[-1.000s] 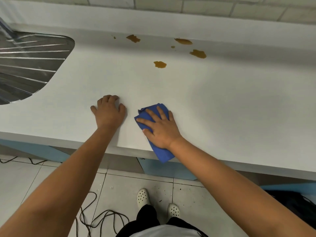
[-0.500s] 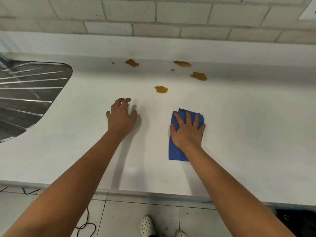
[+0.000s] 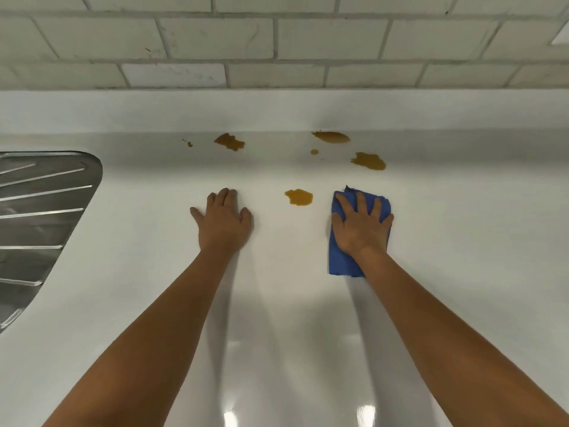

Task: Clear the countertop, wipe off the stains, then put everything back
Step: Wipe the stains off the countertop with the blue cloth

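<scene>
A folded blue cloth (image 3: 340, 257) lies on the white countertop (image 3: 462, 241), and my right hand (image 3: 361, 228) presses flat on it with spread, straight fingers. Just left of the cloth is a brown stain (image 3: 298, 197). Several more brown stains sit farther back near the wall: one (image 3: 229, 141) at the left, one (image 3: 331, 137) in the middle, one (image 3: 368, 160) to the right, and small spots (image 3: 314, 151). My left hand (image 3: 223, 221) rests palm down on the bare counter, left of the near stain, holding nothing.
A steel sink drainboard (image 3: 40, 223) with ridges is set into the counter at the left. A low white upstand (image 3: 277, 109) and a tiled wall (image 3: 277, 41) close off the back.
Both hands have slid away from the counter's front edge toward the wall. The right hand pushed the cloth forward and right, up beside the near stain.
</scene>
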